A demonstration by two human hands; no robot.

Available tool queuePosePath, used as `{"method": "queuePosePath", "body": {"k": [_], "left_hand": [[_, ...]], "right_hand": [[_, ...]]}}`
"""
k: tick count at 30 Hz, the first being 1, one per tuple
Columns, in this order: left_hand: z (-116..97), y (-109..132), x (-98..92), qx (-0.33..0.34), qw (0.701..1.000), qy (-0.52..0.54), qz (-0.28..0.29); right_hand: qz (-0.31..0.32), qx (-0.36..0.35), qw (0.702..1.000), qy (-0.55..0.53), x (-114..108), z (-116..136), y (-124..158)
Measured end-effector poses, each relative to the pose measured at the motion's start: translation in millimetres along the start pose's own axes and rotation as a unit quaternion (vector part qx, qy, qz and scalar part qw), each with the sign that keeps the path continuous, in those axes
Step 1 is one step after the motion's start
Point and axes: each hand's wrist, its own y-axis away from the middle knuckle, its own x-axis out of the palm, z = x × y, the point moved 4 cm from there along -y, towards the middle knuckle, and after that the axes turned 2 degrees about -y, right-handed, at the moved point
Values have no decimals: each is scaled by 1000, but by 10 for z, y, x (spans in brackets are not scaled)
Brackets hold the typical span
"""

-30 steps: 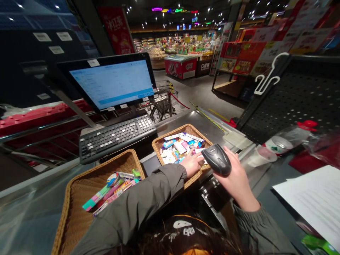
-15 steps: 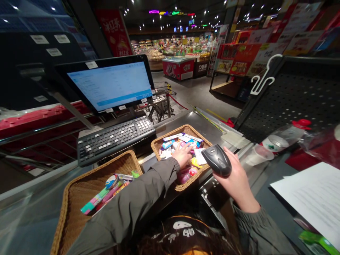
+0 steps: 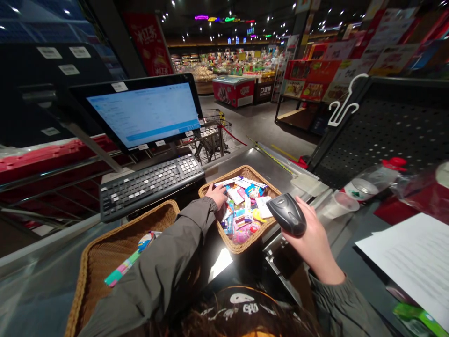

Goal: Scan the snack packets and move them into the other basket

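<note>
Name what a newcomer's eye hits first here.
Probably the bright blue-white monitor, lit up at upper left against dark surroundings. Next, the colorful packets filling the wicker basket near the center, with the left hand at that basket's left side. Then the black scanner held in the right hand, just right of the basket.

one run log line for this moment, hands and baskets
left hand: at smaller brown wicker basket of colourful packets, grip unclear | right hand: holding black handheld scanner | larger brown wicker basket: green-pink packet inside
</note>
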Motion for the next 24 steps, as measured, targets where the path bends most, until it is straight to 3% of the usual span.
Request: {"method": "queuePosePath", "body": {"k": [11,18,21,24], "left_hand": [[94,-261,48,110,994,-14,-15],[259,-416,99,116,993,-1,-16],[272,-438,-27,117,993,6,-14],[248,-385,-321,131,991,17,-30]], "right_hand": [[18,-12,1000,-2,60,28,-45],[13,-5,1000,3,49,-18,-16],[9,-4,1000,8,35,-32,-12],[4,-2,1000,16,15,-36,-16]]}}
